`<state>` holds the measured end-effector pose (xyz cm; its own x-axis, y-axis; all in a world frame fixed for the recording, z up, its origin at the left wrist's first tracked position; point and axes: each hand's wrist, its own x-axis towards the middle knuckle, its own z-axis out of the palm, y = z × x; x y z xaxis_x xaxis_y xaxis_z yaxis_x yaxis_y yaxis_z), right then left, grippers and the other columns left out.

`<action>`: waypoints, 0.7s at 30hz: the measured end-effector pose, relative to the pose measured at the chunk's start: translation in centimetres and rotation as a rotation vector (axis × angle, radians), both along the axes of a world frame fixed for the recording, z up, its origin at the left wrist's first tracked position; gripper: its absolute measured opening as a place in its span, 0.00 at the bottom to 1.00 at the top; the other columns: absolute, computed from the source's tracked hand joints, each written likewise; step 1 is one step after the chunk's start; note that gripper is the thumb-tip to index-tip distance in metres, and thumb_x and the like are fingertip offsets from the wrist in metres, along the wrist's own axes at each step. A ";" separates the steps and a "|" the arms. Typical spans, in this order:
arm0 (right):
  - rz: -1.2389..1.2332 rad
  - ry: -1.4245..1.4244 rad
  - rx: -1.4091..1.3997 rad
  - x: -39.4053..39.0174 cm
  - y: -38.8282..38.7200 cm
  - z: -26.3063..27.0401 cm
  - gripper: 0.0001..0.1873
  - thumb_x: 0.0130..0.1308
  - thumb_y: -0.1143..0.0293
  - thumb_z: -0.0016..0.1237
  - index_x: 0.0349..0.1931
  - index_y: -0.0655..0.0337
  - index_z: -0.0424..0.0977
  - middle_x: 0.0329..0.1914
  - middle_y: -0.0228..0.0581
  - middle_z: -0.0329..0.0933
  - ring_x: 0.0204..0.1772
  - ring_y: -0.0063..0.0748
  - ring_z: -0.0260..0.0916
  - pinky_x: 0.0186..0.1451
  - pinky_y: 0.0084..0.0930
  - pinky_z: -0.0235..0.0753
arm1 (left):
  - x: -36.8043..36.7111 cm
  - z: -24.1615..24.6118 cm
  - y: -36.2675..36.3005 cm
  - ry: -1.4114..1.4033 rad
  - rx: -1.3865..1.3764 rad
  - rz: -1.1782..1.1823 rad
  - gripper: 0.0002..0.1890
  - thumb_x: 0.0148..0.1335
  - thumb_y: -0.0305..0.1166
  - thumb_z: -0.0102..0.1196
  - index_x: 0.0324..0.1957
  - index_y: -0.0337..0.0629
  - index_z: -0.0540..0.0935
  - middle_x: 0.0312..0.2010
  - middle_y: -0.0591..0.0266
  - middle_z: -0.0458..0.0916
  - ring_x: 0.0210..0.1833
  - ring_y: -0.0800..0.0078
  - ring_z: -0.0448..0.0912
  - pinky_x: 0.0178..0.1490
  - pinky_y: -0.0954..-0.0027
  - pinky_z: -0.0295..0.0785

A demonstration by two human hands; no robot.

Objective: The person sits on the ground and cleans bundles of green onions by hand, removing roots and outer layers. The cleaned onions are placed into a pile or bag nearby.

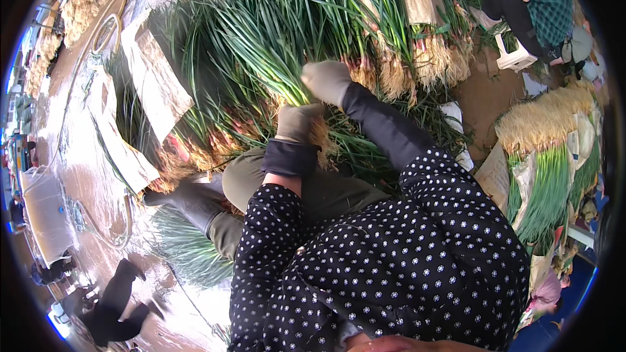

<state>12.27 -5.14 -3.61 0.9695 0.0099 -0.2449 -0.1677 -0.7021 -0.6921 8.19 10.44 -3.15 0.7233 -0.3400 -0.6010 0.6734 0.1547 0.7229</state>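
My left hand (297, 122), in a grey-brown work glove, grips a bunch of green onions (271, 66) low on the stalks. Pale roots (323, 143) hang out below that fist, and the long leaves fan up and to the left. Just above it, my gloved right hand (328, 81) is curled at the right side of the stalks. Slight blur hides whether its fingers hold any leaves. Beyond both hands lies a broad row of green onions (313, 5), roots toward me. Loose leaves (359, 149) lie by my legs.
Pale sacking sheets (155, 76) lie among the onions at left. Stacked onions with bushy roots (545, 120) stand at right. A person in a checked top (547, 7) is near a white plastic stool (514, 54). A hose (128, 222) crosses the wet floor (93, 156).
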 end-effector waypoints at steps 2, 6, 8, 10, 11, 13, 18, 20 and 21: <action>-0.278 -0.006 0.500 -1.4 -2.7 0.8 0.14 0.71 0.59 0.47 0.33 0.60 0.78 0.24 0.31 0.78 0.26 0.24 0.76 0.26 0.24 0.75 | 0.1 0.5 0.2 0.021 -0.031 0.012 0.09 0.54 0.23 0.62 0.37 0.28 0.83 0.24 0.63 0.81 0.24 0.73 0.79 0.33 0.73 0.76; -0.374 0.163 0.787 -5.4 -10.4 2.1 0.18 0.72 0.53 0.45 0.36 0.60 0.76 0.24 0.31 0.75 0.22 0.18 0.71 0.21 0.17 0.71 | 0.2 1.4 1.0 0.323 -0.421 0.169 0.14 0.56 0.20 0.57 0.46 0.29 0.76 0.37 0.54 0.80 0.34 0.69 0.80 0.36 0.73 0.76; -0.144 0.390 0.466 -7.1 -11.6 1.2 0.17 0.72 0.55 0.46 0.39 0.61 0.78 0.26 0.35 0.77 0.24 0.21 0.74 0.25 0.24 0.75 | 0.3 1.6 1.3 0.394 -0.853 0.142 0.14 0.55 0.21 0.59 0.45 0.31 0.76 0.35 0.56 0.78 0.30 0.71 0.77 0.34 0.74 0.74; -0.065 0.404 0.326 -8.7 -11.5 0.4 0.18 0.72 0.55 0.45 0.44 0.61 0.78 0.31 0.36 0.79 0.25 0.22 0.75 0.27 0.23 0.76 | 0.2 1.7 1.6 0.338 -0.816 0.104 0.10 0.56 0.26 0.59 0.41 0.35 0.78 0.28 0.61 0.77 0.26 0.74 0.73 0.32 0.73 0.72; -0.024 0.403 0.256 -9.0 -11.0 0.3 0.18 0.72 0.55 0.45 0.46 0.60 0.78 0.33 0.36 0.80 0.25 0.22 0.75 0.28 0.23 0.76 | 0.1 1.7 1.6 0.322 -0.821 0.121 0.10 0.56 0.27 0.59 0.40 0.35 0.78 0.26 0.62 0.76 0.25 0.73 0.73 0.31 0.72 0.72; 0.058 0.412 0.115 -8.5 -9.3 0.5 0.19 0.73 0.55 0.45 0.51 0.60 0.78 0.38 0.37 0.82 0.26 0.23 0.76 0.30 0.22 0.77 | -0.1 1.6 1.6 0.305 -0.825 0.144 0.10 0.56 0.29 0.60 0.39 0.36 0.79 0.23 0.64 0.75 0.22 0.73 0.72 0.30 0.70 0.71; -0.152 -0.120 0.693 -3.1 -3.9 3.6 0.32 0.70 0.46 0.46 0.65 0.60 0.66 0.49 0.38 0.77 0.35 0.24 0.77 0.37 0.21 0.77 | 0.0 1.7 1.4 0.348 -1.016 0.048 0.15 0.57 0.35 0.59 0.41 0.34 0.79 0.27 0.60 0.79 0.29 0.67 0.78 0.35 0.63 0.76; -0.130 -0.234 0.620 -2.3 -1.0 3.6 0.32 0.72 0.42 0.42 0.62 0.61 0.70 0.45 0.41 0.78 0.46 0.32 0.77 0.50 0.26 0.76 | 0.0 1.6 1.6 0.325 -0.962 0.055 0.15 0.57 0.35 0.58 0.41 0.32 0.79 0.28 0.59 0.79 0.29 0.65 0.78 0.36 0.63 0.76; -0.152 -0.213 0.576 -2.4 0.1 3.1 0.32 0.73 0.42 0.40 0.60 0.62 0.71 0.43 0.42 0.78 0.49 0.34 0.77 0.53 0.27 0.76 | 0.0 1.5 1.7 0.318 -0.938 0.054 0.15 0.57 0.35 0.58 0.42 0.32 0.78 0.28 0.59 0.79 0.30 0.65 0.78 0.36 0.62 0.76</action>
<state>9.87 -5.06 -0.46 0.9973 -0.0588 -0.0431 -0.0534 -0.1860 -0.9811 8.16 12.15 -1.60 0.6034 -0.7486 -0.2748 0.7901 0.6079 0.0787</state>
